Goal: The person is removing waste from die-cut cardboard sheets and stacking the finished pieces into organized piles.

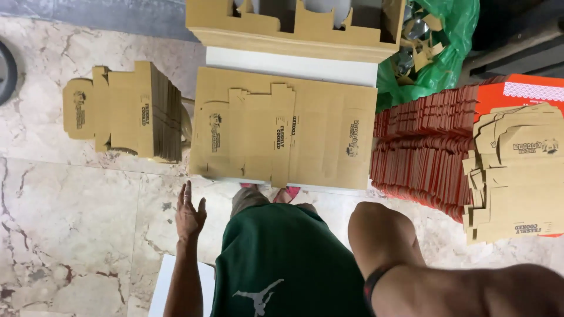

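Observation:
My left hand [189, 214] hovers over the marble floor with fingers spread and holds nothing. It is just below the lower left corner of a flat brown carton blank [282, 129], apart from it. That blank lies spread on a white board [294, 66] in front of my legs in green shorts [282, 258]. Only my bent right arm [382, 235] shows at the lower right; its hand is out of frame.
A pile of flat brown cartons [135, 111] lies to the left. On the right are a red carton stack [423, 147] and brown cartons [517, 170]. A green bag of scraps [446, 58] and cut cardboard [294, 26] sit at the top.

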